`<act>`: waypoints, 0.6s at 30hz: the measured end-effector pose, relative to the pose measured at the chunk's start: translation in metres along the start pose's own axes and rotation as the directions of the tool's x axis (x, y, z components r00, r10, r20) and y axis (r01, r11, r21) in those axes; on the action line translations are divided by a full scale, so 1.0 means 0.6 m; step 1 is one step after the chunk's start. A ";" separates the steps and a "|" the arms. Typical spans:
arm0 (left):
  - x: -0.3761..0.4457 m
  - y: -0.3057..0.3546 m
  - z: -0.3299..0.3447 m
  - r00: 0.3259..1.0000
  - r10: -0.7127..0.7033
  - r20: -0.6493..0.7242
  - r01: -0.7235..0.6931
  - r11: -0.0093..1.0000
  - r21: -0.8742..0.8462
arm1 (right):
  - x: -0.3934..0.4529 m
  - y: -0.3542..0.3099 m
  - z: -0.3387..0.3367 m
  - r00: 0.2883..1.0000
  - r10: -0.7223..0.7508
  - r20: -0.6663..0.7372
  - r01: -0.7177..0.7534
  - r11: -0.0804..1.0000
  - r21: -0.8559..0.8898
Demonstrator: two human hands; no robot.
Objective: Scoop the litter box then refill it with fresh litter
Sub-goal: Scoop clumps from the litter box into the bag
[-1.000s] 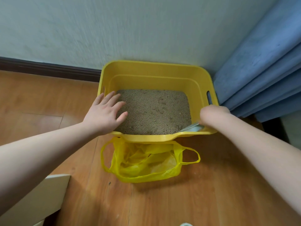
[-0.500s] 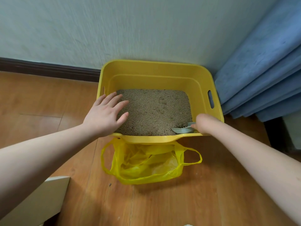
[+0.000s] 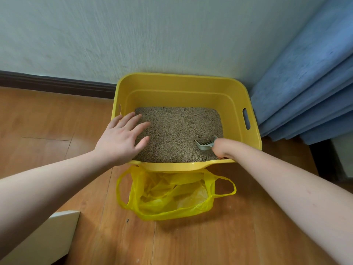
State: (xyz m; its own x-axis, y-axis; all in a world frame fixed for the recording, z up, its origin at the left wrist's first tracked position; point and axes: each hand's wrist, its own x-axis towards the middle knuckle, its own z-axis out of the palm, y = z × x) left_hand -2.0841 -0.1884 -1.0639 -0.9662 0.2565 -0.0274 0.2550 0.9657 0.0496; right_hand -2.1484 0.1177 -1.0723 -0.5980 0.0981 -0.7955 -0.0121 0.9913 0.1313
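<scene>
Our right hand (image 3: 219, 149) grips the pale scoop (image 3: 204, 144), fingers curled round a handle we cannot see, since the wrist and the back of the hand cover it. The slotted blade points left and away from us and sits on, or just in, the litter (image 3: 177, 131) near the front right corner of the yellow litter box (image 3: 177, 83).

There is only the head view, looking down on both forearms. Our left hand (image 3: 122, 138) lies flat with its fingers straight and slightly spread, holding nothing. The palm rests on the box's front left rim, and the fingertips reach over the litter; whether they touch it, we cannot tell.

As for progress, we judge the scooping to be at its start. The litter lies mostly level, with a few small lumps and dents toward the right. The yellow plastic bag (image 3: 172, 196) sits open on the wooden floor (image 3: 47, 121), just in front of the box and touching its front wall, and we see no clear waste inside it. No fresh litter container is in view, so the refill is still to come.

Both arms reach forward from the bottom corners, the right forearm crossing the front rim with the wrist bent down into the box. Blue folded fabric (image 3: 305, 83) stands to the right, against the wall (image 3: 133, 35).
</scene>
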 end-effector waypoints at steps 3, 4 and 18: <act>0.000 0.000 -0.001 1.000 0.008 0.008 -0.008 1.000 0.003 | 0.010 -0.007 0.004 0.999 -0.041 0.024 0.042 0.999 -0.031; 0.000 0.000 -0.001 1.000 0.010 0.012 -0.010 1.000 0.005 | 0.013 -0.009 0.000 0.999 -0.023 0.036 0.022 1.000 0.022; -0.003 0.001 -0.008 0.999 -0.005 0.044 0.005 1.000 -0.004 | 0.013 0.051 0.003 0.998 -0.059 0.029 0.015 0.632 0.775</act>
State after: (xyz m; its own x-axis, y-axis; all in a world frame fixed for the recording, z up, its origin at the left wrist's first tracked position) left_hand -2.0823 -0.1886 -1.0590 -0.9647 0.2534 -0.0717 0.2500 0.9668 0.0534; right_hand -2.1519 0.1491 -1.0759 -0.5731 0.0419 -0.8184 0.6040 0.6965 -0.3873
